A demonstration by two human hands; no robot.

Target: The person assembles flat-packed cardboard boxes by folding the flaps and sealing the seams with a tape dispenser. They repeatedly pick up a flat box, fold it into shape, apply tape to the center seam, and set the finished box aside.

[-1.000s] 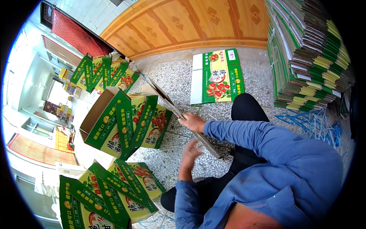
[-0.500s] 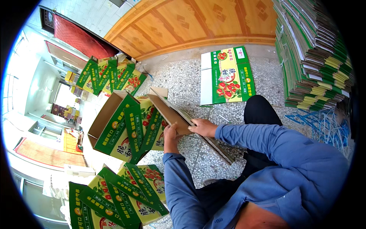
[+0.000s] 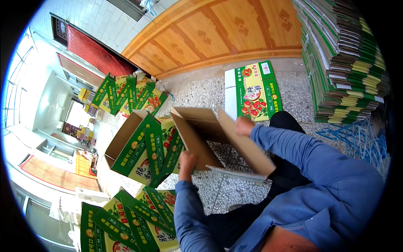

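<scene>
Between my hands a cardboard box (image 3: 247, 149) is spread into an open frame. Its plain brown inner walls face up, and the speckled floor shows through it. My left hand (image 3: 187, 162) is closed on the edge of its left wall. On the other side, my right hand (image 3: 244, 126) grips the right wall near its far end, with the fingertips partly hidden. Close against the left wall stand green and yellow printed boxes (image 3: 133, 153) with fruit pictures, nested at a slant and showing brown insides.
More nested boxes stand at the lower left (image 3: 121, 222) and farther back (image 3: 126, 94). A flattened carton (image 3: 254, 94) lies ahead. On the right rise tall stacks of flat cartons (image 3: 340, 71), with loose blue strapping (image 3: 361, 140) below. A wooden panel (image 3: 218, 31) borders the far side.
The folded cardboard has opened into a box frame. My right hand has moved right and away, pulling one wall from the other, while my left hand stays at the left wall.
</scene>
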